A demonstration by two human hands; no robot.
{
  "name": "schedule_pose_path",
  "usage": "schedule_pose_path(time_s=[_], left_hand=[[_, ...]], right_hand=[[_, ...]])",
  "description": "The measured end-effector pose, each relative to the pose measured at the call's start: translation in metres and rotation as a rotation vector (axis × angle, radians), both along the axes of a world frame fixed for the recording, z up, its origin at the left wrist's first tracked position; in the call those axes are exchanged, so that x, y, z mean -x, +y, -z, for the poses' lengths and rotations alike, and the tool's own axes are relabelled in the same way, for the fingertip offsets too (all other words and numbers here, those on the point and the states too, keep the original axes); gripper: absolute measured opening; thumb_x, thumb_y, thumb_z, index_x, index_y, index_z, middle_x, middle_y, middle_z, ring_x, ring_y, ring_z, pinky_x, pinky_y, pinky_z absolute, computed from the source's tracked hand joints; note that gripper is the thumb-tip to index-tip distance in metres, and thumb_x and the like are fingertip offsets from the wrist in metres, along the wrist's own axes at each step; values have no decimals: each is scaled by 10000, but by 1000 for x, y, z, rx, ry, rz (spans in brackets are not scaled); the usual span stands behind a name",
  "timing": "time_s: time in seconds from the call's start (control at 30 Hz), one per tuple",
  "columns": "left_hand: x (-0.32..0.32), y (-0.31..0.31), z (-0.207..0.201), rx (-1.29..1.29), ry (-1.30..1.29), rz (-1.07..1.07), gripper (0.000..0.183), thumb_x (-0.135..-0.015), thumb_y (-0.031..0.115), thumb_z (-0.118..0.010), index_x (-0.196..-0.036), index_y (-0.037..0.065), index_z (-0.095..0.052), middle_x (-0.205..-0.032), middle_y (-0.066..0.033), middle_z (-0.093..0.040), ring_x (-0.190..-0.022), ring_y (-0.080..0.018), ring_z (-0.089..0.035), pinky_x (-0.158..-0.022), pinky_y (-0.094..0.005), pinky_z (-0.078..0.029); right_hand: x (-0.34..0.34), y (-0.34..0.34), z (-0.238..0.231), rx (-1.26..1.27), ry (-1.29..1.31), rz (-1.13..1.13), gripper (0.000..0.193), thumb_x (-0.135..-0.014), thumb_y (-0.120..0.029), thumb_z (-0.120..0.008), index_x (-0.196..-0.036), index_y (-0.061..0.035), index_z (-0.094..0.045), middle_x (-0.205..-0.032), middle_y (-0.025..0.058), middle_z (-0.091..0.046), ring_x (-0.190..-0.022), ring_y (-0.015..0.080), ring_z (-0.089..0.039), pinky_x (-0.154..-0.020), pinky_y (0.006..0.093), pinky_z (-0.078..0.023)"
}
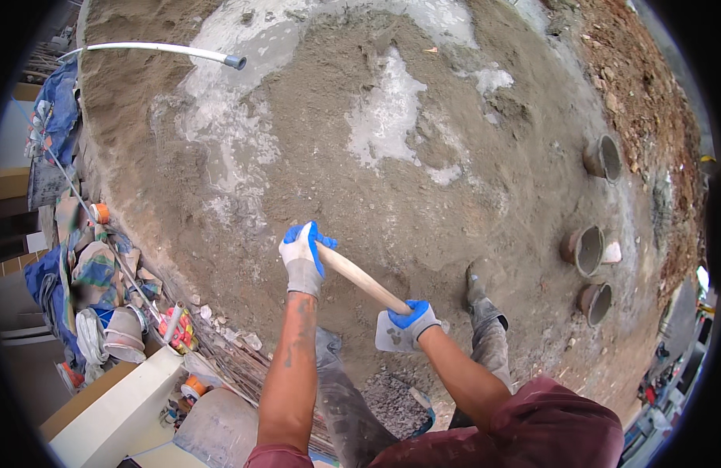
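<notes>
Your left hand (302, 261), in a grey work glove with blue fingertips, had its fingers curled tight around the upper end of a wooden handle (363, 281). Your right hand (413, 320), gloved the same way, had its fingers wrapped shut around the lower end of that handle, just above a pale metal blade (392, 334) spattered with mortar. The handle ran on a slant between the two grips, high at your left and low at your right, bare wood showing between them. The blade hung close over your left leg and the loose grey gravel (388, 402) beside it.

Your forearms came up from the lower edge, the left one streaked with dried cement. Your right boot (477, 282), caked in grey, stood planted on the wide heap of sand and cement mix (329, 171), which spread out ahead of you with pale dry cement patches (388, 109) on top. A white hose (154, 50) with a dark tip lay across the far left of the heap. Three round pipe openings (587, 249) sat well apart at your right. At your left lay blue tarpaulin (60, 101), stacked buckets (125, 331) and scattered rubble.
</notes>
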State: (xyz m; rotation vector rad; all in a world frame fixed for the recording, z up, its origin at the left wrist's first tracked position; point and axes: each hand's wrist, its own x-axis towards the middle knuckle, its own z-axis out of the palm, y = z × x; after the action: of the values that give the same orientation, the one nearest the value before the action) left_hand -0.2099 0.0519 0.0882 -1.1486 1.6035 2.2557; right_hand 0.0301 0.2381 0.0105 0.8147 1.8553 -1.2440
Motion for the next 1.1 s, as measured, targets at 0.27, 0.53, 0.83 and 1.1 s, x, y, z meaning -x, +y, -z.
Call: schedule_pose_path(time_s=[0.27,0.53,0.83,1.1], left_hand=[[-165,126,117,-150,-39,159,154,-846,-20,-638,-783,47,-514,-652,-48,-549,-578,-167,-584,-607,-384,-580],[-18,122,-16,43,327,26,132,-901,95,-595,-800,56,-521,-674,-58,-531,-620,-172,-550,-740,-438,-548],[174,111,-248,34,743,150,117,-892,105,-602,-845,25,-532,-663,-57,-495,-562,-193,-533,-617,-431,-561],[-1,-14,-191,-160,344,-66,84,-883,119,-602,-842,84,-538,-704,-20,-473,-619,-170,-511,-670,-408,-521]], right_hand=[[-157,108,174,-243,36,-316,255,-815,-370,-637,-904,-144,-714,-852,51,-727,-816,208,-708,-701,303,-546],[87,138,94,-357,133,-562,137,-781,-278,-683,-779,-142,-691,-760,76,-705,-726,249,-691,-654,320,-542],[274,106,-5,12,1020,340,284,-949,-148,-448,-1152,38,-518,-1134,198,-549,-1053,341,-528,-973,449,-442],[92,65,-112,922,-143,1547,196,-912,-161,-516,-1040,-11,-509,-1049,159,-562,-1014,320,-540,-945,479,-447]])
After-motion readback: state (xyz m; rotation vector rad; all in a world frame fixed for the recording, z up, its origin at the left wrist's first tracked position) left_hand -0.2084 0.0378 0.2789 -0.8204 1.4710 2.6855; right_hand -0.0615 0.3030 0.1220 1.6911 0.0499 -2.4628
